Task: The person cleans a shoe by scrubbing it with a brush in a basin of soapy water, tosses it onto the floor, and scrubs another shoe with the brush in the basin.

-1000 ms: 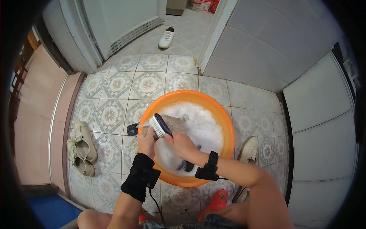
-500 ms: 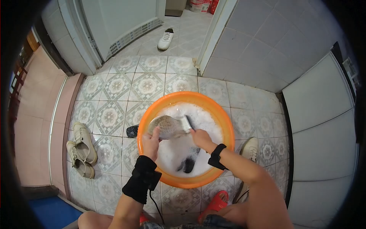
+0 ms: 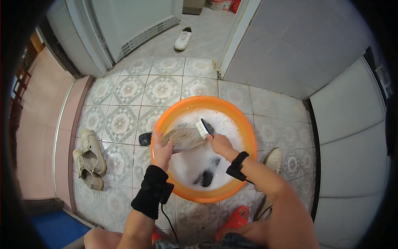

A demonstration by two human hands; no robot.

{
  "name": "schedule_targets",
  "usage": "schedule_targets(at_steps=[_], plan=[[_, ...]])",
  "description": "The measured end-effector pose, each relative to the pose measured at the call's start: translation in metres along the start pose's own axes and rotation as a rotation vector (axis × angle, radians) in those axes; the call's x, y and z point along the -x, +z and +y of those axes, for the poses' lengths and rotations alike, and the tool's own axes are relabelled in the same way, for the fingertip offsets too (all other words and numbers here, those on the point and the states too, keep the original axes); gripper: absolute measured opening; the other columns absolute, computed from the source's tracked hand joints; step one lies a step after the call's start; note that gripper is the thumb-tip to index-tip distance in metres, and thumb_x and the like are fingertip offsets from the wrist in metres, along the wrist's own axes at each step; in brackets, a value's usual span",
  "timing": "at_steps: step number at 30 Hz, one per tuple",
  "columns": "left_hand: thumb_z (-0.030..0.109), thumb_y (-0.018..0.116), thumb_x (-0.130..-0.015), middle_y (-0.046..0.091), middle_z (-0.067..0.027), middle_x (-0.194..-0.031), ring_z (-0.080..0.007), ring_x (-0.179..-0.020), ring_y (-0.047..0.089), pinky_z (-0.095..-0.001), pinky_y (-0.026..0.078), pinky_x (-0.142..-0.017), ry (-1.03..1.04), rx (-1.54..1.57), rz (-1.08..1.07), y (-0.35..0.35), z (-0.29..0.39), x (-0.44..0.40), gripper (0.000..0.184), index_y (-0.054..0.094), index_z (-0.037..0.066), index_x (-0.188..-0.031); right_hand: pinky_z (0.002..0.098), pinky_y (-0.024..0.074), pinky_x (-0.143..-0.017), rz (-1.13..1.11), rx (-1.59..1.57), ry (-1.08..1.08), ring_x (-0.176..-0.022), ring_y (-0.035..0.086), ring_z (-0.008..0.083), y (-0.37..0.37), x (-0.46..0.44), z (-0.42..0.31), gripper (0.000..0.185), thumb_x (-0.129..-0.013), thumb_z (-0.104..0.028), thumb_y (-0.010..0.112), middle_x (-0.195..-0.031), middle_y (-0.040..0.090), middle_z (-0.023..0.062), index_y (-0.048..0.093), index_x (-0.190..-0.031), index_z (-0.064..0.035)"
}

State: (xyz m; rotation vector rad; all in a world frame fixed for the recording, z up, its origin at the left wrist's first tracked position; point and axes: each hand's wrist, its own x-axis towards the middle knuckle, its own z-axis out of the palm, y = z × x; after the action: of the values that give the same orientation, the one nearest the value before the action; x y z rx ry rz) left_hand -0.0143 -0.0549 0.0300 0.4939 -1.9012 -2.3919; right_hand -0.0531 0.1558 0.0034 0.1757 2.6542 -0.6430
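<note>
An orange basin [image 3: 244, 124] full of white suds [image 3: 186, 166] stands on the floor before me. My left hand [image 3: 162, 150] grips one end of a shoe [image 3: 182, 139], held on a slant above the suds with its dirty, brownish sole facing up. In my right hand [image 3: 220, 145] is a scrubbing brush [image 3: 203, 128] with white bristles and a dark back, at the shoe's far end. Whether the bristles touch the shoe I cannot tell. A dark thing [image 3: 206, 177], partly under foam, lies lower in the basin.
A pair of off-white shoes [image 3: 92, 155] lies on the left, and another pale shoe [image 3: 274, 161] is right of the basin. A dark object [image 3: 145, 139] pokes out past the basin's left rim. One white shoe [image 3: 183, 39] sits by the doorway. Grey panels [image 3: 348, 153] stand on the right.
The brush has turned, so its bristles now show more toward the left. The shoe's sole is tilted differently, and my left fingers have shifted on it. The whole view has moved slightly.
</note>
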Motion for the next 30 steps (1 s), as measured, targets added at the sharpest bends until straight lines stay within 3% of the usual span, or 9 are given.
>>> schedule_targets(at_steps=[2, 4, 8, 10, 13, 16, 22, 24, 30], plan=[[0.005, 0.066, -0.071, 0.046, -0.0156, -0.118, -0.024, -0.101, 0.053, -0.0325, 0.047, -0.082, 0.144, -0.119, -0.107, -0.01, -0.009, -0.004, 0.054, 0.048, 0.008, -0.121, 0.0447, 0.0444, -0.078, -0.108, 0.053, 0.073, -0.09, 0.057, 0.0387, -0.011, 0.0, -0.004, 0.052, -0.087, -0.045, 0.039, -0.094, 0.06, 0.0236, 0.061, -0.093, 0.0022], [0.004, 0.07, -0.066, 0.047, -0.0182, -0.116, -0.0301, -0.107, 0.049, -0.0344, 0.043, -0.088, 0.451, -1.023, -0.343, -0.013, 0.006, -0.001, 0.062, 0.047, 0.012, -0.123, 0.0446, 0.0444, -0.078, -0.081, 0.042, 0.094, -0.089, 0.057, 0.0388, -0.008, -0.004, 0.0, 0.053, -0.088, -0.045, 0.039, -0.094, 0.06, 0.0237, 0.061, -0.092, 0.0024], [0.006, 0.072, -0.064, 0.047, -0.0232, -0.115, -0.0346, -0.104, 0.05, -0.0361, 0.043, -0.086, 0.363, -1.104, -0.39, -0.006, 0.011, 0.01, 0.064, 0.048, 0.013, -0.123, 0.0455, 0.0446, -0.077, -0.131, -0.082, 0.119, -0.088, 0.058, 0.0387, -0.01, -0.009, 0.006, 0.053, -0.088, -0.045, 0.038, -0.093, 0.06, 0.0239, 0.062, -0.092, 0.0026], [0.014, 0.069, -0.07, 0.054, -0.0199, -0.106, -0.0325, -0.093, 0.056, -0.0354, 0.046, -0.081, 0.238, -1.151, -0.266, -0.006, 0.004, 0.007, 0.044, 0.056, 0.012, -0.113, 0.0457, 0.0447, -0.077, -0.129, -0.081, 0.088, -0.088, 0.058, 0.0387, -0.018, -0.008, 0.013, 0.053, -0.088, -0.044, 0.038, -0.093, 0.06, 0.0241, 0.061, -0.092, 0.0029], [0.023, 0.067, -0.073, 0.059, -0.0231, -0.085, -0.0412, -0.078, 0.057, -0.0392, 0.047, -0.075, 0.063, -1.117, -0.22, -0.01, 0.002, -0.003, 0.042, 0.057, -0.001, -0.106, 0.0455, 0.0447, -0.077, 0.087, -0.092, 0.32, -0.089, 0.058, 0.0386, -0.028, -0.005, 0.029, 0.053, -0.089, -0.042, 0.036, -0.093, 0.06, 0.0243, 0.061, -0.091, 0.0046], [0.026, 0.061, -0.078, 0.059, -0.0176, -0.068, -0.0358, -0.067, 0.06, -0.0383, 0.05, -0.063, -0.209, -1.08, -0.222, -0.018, -0.015, -0.014, 0.034, 0.06, -0.005, -0.093, 0.0446, 0.0454, -0.076, 0.005, -0.079, 0.306, -0.087, 0.059, 0.0374, 0.006, -0.011, 0.067, 0.053, -0.089, -0.042, 0.035, -0.088, 0.061, 0.0251, 0.061, -0.09, 0.0039], [0.014, 0.054, -0.08, 0.055, -0.0118, -0.089, -0.0251, -0.066, 0.06, -0.0362, 0.054, -0.048, -0.612, -0.186, -0.143, -0.01, -0.022, -0.002, 0.031, 0.051, -0.004, -0.105, 0.0472, 0.0445, -0.073, -0.085, -0.373, 0.33, -0.077, 0.059, 0.0398, -0.011, 0.026, 0.001, 0.052, -0.09, -0.041, 0.034, -0.074, 0.06, 0.0255, 0.06, -0.083, 0.0042], [0.01, 0.053, -0.079, 0.054, -0.0126, -0.093, -0.0267, -0.068, 0.06, -0.0383, 0.055, -0.05, -0.61, -0.098, -0.185, -0.012, -0.02, -0.002, 0.034, 0.047, -0.005, -0.109, 0.0481, 0.0445, -0.072, 0.176, -0.114, 0.145, -0.077, 0.059, 0.0401, -0.009, 0.033, -0.008, 0.049, -0.089, -0.04, 0.036, -0.078, 0.06, 0.0258, 0.058, -0.084, 0.0029], [-0.003, 0.05, -0.075, 0.053, -0.0144, -0.094, -0.0296, -0.073, 0.061, -0.0401, 0.057, -0.053, -0.623, -0.014, -0.228, -0.012, -0.014, -0.001, 0.038, 0.041, -0.006, -0.111, 0.0498, 0.0439, -0.072, 0.158, -0.029, 0.035, -0.08, 0.058, 0.0421, -0.042, 0.042, -0.026, 0.042, -0.089, -0.038, 0.039, -0.084, 0.059, 0.0255, 0.054, -0.088, 0.0015]])
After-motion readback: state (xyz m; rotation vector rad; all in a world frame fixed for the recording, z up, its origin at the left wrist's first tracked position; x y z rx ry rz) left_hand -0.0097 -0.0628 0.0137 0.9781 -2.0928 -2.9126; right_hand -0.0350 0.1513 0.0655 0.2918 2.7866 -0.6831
